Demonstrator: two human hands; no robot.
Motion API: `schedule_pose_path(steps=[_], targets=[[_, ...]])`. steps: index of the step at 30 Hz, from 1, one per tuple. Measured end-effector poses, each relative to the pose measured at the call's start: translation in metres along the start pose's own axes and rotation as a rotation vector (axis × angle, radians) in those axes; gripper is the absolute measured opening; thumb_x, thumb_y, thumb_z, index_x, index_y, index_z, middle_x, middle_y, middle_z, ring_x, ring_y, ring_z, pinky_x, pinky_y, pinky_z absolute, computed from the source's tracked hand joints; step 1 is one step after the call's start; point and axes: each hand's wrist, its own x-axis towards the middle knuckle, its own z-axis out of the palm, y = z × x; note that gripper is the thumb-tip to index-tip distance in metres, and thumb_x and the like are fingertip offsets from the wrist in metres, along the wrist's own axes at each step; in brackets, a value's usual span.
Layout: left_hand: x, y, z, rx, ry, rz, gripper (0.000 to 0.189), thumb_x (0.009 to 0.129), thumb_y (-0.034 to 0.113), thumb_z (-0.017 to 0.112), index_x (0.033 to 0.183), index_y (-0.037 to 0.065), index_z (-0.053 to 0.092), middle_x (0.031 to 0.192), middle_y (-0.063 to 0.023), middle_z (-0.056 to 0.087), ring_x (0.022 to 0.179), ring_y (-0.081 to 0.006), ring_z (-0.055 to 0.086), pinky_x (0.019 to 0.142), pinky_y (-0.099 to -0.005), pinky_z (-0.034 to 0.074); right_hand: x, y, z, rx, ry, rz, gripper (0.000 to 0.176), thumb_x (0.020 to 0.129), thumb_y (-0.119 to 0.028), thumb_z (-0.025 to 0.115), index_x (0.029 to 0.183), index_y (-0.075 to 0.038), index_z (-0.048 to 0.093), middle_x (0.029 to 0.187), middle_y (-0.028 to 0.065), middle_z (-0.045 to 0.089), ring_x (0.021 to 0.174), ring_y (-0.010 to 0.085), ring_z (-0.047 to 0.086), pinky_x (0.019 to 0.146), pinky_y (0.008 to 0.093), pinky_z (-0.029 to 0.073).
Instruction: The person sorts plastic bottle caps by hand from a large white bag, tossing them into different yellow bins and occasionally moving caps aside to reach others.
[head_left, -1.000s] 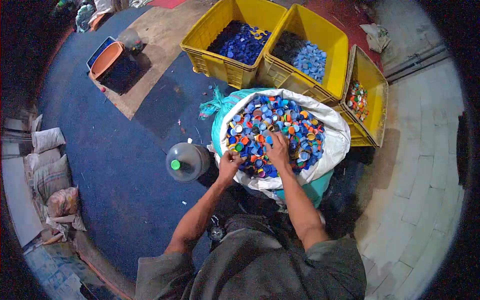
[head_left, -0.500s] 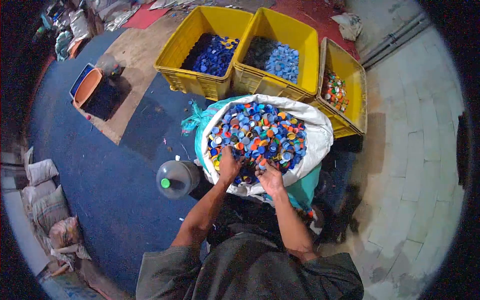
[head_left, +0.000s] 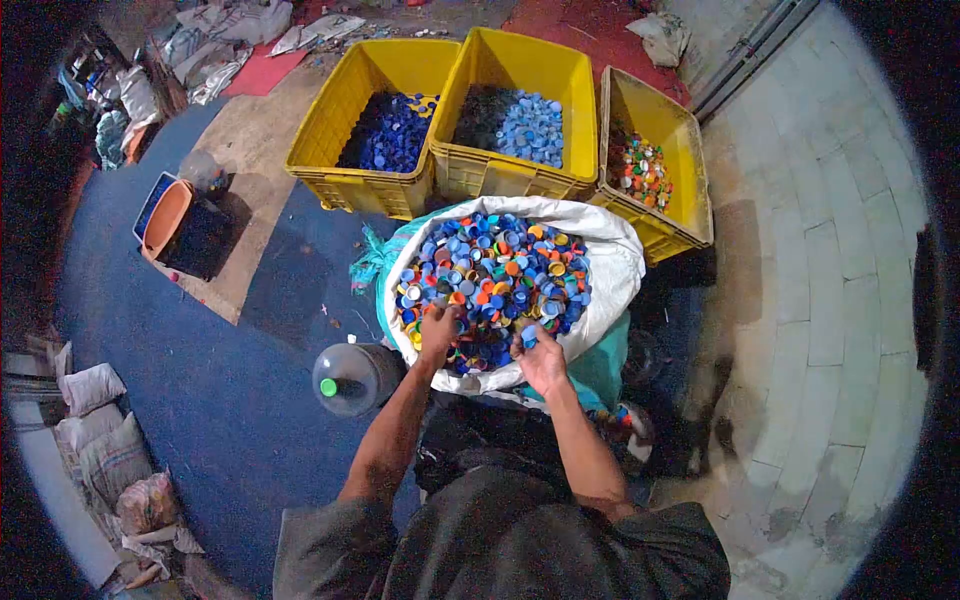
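Note:
A wide white sack (head_left: 618, 262) stands in front of me, its mouth rolled back, heaped with bottle caps (head_left: 490, 262) in blue, orange, yellow, white and green. My left hand (head_left: 438, 337) is at the near left of the heap, its fingers curled down among the caps; what they hold is hidden. At the near right, my right hand (head_left: 543, 362) is turned palm up over the sack's near edge. Its fingers are closed on a light blue bottle cap (head_left: 530, 336).
Behind the sack stand three yellow bins: one with dark blue caps (head_left: 385, 135), one with light blue caps (head_left: 527, 130), one with mixed orange, white and green caps (head_left: 640, 170). A clear jug with a green cap (head_left: 355, 380) lies left. A tiled wall (head_left: 800, 300) rises right.
My view has shifted, so the bins sit lower and further left. An orange cap showed at my right fingertips before; now a light blue one does. My left hand stays in the heap.

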Motion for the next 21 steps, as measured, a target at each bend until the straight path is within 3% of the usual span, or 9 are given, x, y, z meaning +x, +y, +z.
schedule_pose_path(steps=[2, 5, 6, 13, 16, 19, 20, 21], targets=[[-0.041, 0.074, 0.014, -0.507, -0.107, -0.378, 0.029, 0.084, 0.031, 0.050, 0.095, 0.006, 0.057, 0.071, -0.0041, 0.055, 0.054, -0.0137, 0.051, 0.045, -0.0245, 0.038, -0.007, -0.004, 0.014, -0.018, 0.074, -0.009, 0.029, 0.083, -0.034, 0.062, 0.096, -0.008, 0.058, 0.077, 0.0039, 0.055, 0.074, 0.0196, 0.052, 0.067, 0.0310, 0.042], [-0.039, 0.048, 0.000, -0.742, -0.362, -0.344, 0.028, 0.085, 0.032, 0.049, 0.096, 0.008, 0.059, 0.068, 0.0005, 0.054, 0.056, -0.0099, 0.051, 0.045, -0.0212, 0.042, -0.014, -0.008, 0.017, -0.002, 0.116, 0.002, 0.029, 0.083, -0.037, 0.061, 0.090, -0.010, 0.057, 0.076, 0.0042, 0.054, 0.072, 0.0189, 0.051, 0.065, 0.0309, 0.042], [-0.050, 0.074, 0.007, -0.874, -0.320, -0.506, 0.015, 0.086, 0.021, 0.053, 0.087, 0.007, 0.048, 0.064, -0.0014, 0.046, 0.049, -0.0098, 0.043, 0.043, -0.0231, 0.039, -0.018, -0.008, 0.024, -0.050, 0.148, -0.040, 0.029, 0.082, -0.039, 0.061, 0.088, -0.011, 0.055, 0.076, 0.0042, 0.055, 0.072, 0.0187, 0.053, 0.063, 0.0309, 0.041], [-0.055, 0.062, 0.023, -0.951, -0.267, -0.459, 0.024, 0.085, 0.022, 0.060, 0.099, 0.005, 0.050, 0.073, -0.0049, 0.053, 0.051, -0.0077, 0.047, 0.043, -0.0163, 0.039, -0.015, -0.005, -0.010, -0.061, 0.159, 0.039, 0.027, 0.084, -0.034, 0.060, 0.092, -0.008, 0.057, 0.081, 0.0066, 0.059, 0.071, 0.0202, 0.056, 0.063, 0.0310, 0.043], [-0.064, 0.061, 0.023, -0.889, -0.325, -0.538, 0.025, 0.086, 0.025, 0.058, 0.100, 0.005, 0.053, 0.076, -0.0054, 0.055, 0.055, -0.0092, 0.051, 0.046, -0.0192, 0.043, -0.022, -0.002, -0.013, -0.035, 0.163, 0.062, 0.024, 0.086, -0.030, 0.056, 0.092, -0.008, 0.057, 0.082, 0.0071, 0.060, 0.073, 0.0207, 0.057, 0.064, 0.0316, 0.043], [-0.078, 0.061, 0.040, -0.624, -0.236, -0.457, 0.020, 0.086, 0.026, 0.056, 0.097, 0.009, 0.054, 0.076, -0.0030, 0.056, 0.058, -0.0125, 0.051, 0.051, -0.0238, 0.043, -0.025, 0.004, -0.022, 0.009, 0.149, 0.051, 0.021, 0.087, -0.028, 0.052, 0.092, -0.007, 0.057, 0.084, 0.0077, 0.061, 0.076, 0.0207, 0.057, 0.066, 0.0321, 0.044], [-0.068, 0.036, 0.031, -0.630, -0.419, -0.542, 0.021, 0.088, 0.027, 0.051, 0.101, 0.010, 0.054, 0.081, -0.0046, 0.057, 0.064, -0.0154, 0.053, 0.054, -0.0275, 0.045, -0.024, 0.006, -0.028, 0.039, 0.124, 0.075, 0.022, 0.086, -0.025, 0.051, 0.093, -0.005, 0.057, 0.085, 0.0090, 0.061, 0.080, 0.0219, 0.057, 0.071, 0.0330, 0.044], [-0.074, 0.030, 0.039, -0.642, -0.312, -0.502, 0.025, 0.090, 0.029, 0.045, 0.104, 0.010, 0.054, 0.084, -0.0067, 0.058, 0.069, -0.0162, 0.055, 0.056, -0.0271, 0.047, -0.025, 0.010, -0.030, 0.034, 0.139, 0.072, 0.023, 0.084, -0.024, 0.051, 0.093, -0.004, 0.057, 0.085, 0.0096, 0.061, 0.081, 0.0226, 0.057, 0.074, 0.0338, 0.045]])
